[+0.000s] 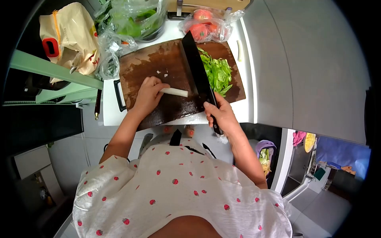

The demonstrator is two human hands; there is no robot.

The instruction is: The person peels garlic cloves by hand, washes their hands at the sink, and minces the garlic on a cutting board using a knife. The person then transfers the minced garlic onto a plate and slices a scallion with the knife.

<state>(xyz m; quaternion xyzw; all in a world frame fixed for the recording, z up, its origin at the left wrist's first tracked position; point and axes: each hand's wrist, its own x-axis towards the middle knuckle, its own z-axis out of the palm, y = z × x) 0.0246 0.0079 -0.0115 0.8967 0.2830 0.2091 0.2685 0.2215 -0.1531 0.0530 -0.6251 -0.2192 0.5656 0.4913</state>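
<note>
On the wet brown cutting board (160, 59), my left hand (150, 93) has its fingers closed on the end of a white scallion stalk (175, 92), which lies pointing right. My right hand (221, 112) grips the handle of a black cleaver (196, 65). The blade points away from me, just right of the stalk's free end and apart from it. Sliced green vegetable (217, 73) is heaped on the board to the right of the blade. A few tiny white bits (162, 73) lie above my left hand.
Behind the board are a plastic bag of green vegetables (137, 22) and a bag of tomatoes (202, 29). A beige bag (73, 33) stands at the left. Another pale stalk piece (239, 50) rests on the white counter (248, 95) at the right.
</note>
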